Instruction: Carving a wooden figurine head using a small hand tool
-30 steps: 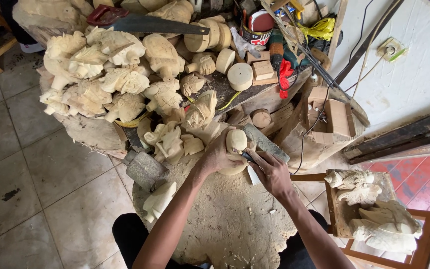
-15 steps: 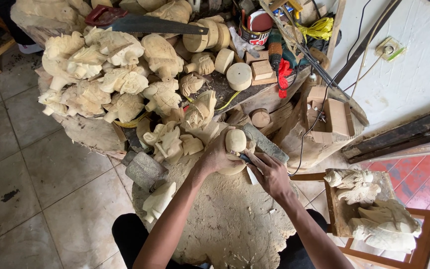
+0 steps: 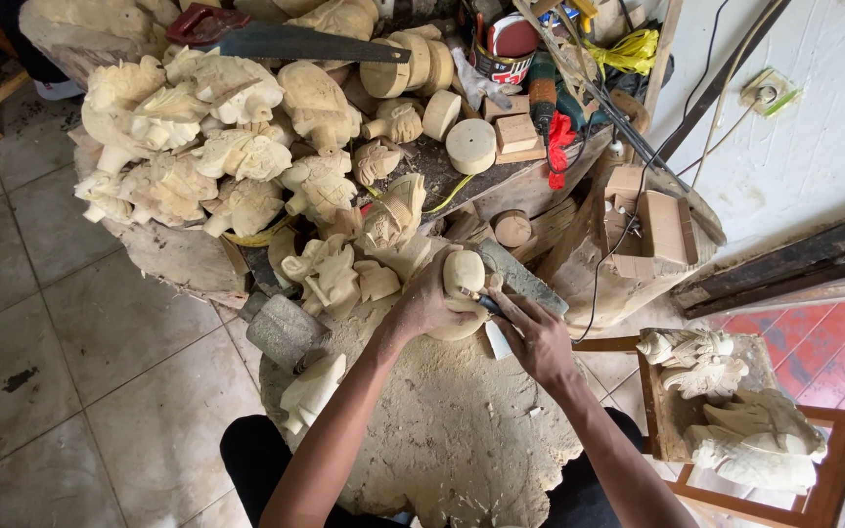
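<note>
Over the stump: a round wooden work block (image 3: 442, 440), dusted with sawdust and chips, is sitting below the camera, and both hands are working at its far edge.
Left hand: the left hand (image 3: 429, 305) is wrapping closed around a pale, rounded wood carving (image 3: 462, 284), fingers curled over its side and pressing it down on the block.
Right hand: the right hand (image 3: 538, 337) is gripping a small carving tool (image 3: 494, 332), its pale handle end showing below the fingers; the tip is meeting the carving's right side, though the blade itself is hidden.
Arm pose: both forearms are reaching up from the bottom edge and converging, the left from lower left, the right from lower right, wrists bent inward.
Open room: the near half of the block is lying bare apart from shavings; the tiled floor (image 3: 70, 391) to the left is offering free space.
Left edge: a grey-headed mallet (image 3: 284, 330) is resting at the block's left rim, with a pale carved piece (image 3: 310, 391) just below it.
Far edge: a heap of rough pale carvings (image 3: 237, 156) is crowding the bench beyond the hands, and a handsaw (image 3: 295, 41) is lying across its top.
Right edge: a grey sharpening stone (image 3: 520, 279) is lying just beside the carving, and a wooden frame (image 3: 784, 469) holding finished carvings is standing near the right elbow.
</note>
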